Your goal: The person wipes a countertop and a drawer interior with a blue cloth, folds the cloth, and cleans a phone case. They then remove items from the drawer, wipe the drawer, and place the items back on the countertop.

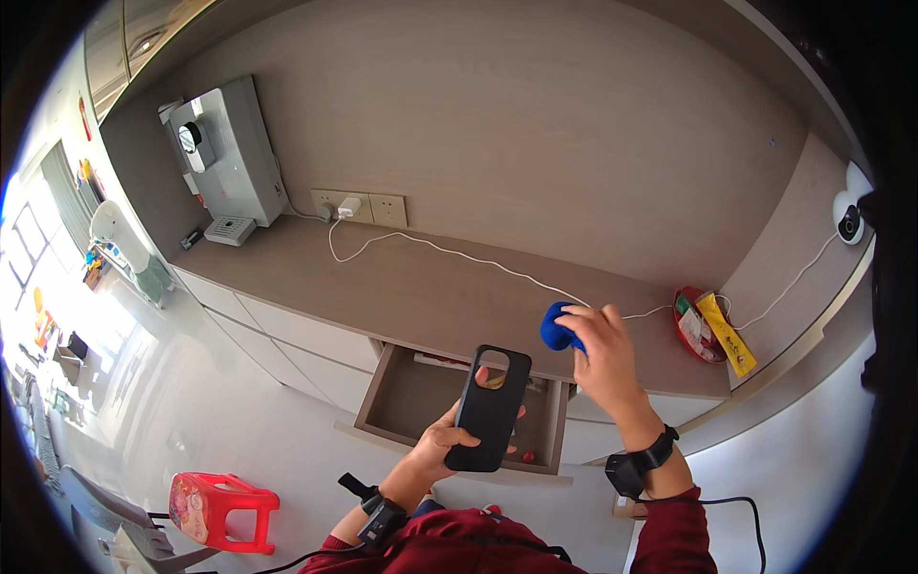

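My left hand (439, 443) grips a black phone case (490, 416) with a large camera cutout; a fingertip shows through the cutout. The case is above an open drawer (409, 402), in which a few small items lie, partly hidden by the case and hand. My right hand (604, 351) pinches a bunched blue cloth (556, 328) over the front part of the wooden countertop (430, 280), to the right of the case. Both wrists wear black strapped devices with cables.
A grey water dispenser (229, 158) stands at the counter's left. A white charger (349, 208) sits in the wall socket, its cable running right. A red basket (680, 337) holds packets; a white camera (850, 224) is at the far right. A red plastic stool (215, 509) stands lower left.
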{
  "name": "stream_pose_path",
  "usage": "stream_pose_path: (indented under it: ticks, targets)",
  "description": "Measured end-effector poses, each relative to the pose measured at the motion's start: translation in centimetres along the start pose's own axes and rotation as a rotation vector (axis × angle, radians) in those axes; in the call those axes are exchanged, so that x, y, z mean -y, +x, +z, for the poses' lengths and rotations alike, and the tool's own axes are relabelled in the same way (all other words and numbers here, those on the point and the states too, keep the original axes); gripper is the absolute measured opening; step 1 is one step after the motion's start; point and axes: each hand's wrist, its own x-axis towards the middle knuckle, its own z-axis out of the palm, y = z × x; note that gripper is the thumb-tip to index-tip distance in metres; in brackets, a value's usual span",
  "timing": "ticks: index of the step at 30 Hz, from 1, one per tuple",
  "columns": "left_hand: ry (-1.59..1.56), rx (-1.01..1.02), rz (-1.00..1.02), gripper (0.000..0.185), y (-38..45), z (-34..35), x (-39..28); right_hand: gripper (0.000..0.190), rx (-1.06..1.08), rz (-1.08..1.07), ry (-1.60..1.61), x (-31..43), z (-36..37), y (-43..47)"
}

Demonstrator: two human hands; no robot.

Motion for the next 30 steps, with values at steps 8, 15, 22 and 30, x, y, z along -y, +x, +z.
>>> stream_pose_path:
  ticks: [8,15,22,30]
  targets:
    - [-0.043,0.034,-0.041,0.105,0.4,0.3,-0.2,0.048,0.220,-0.089,0.100,3.3,0.6,-2.3]
    - [-0.104,-0.026,0.089,0.109,-0.6,0.5,-0.5,0.042,0.114,0.158,0.264,-0.2,-1.3,-2.7]
    - [-0.118,0.060,0.029,0.086,0.3,-1.0,0.6,0.043,0.193,0.040,0.320,3.5,-0.5,-1.9]
    - [-0.068,-0.062,0.115,0.069,-0.3,-1.3,1.8,0.045,0.308,-0.026,0.302,5.8,1.2,-4.3]
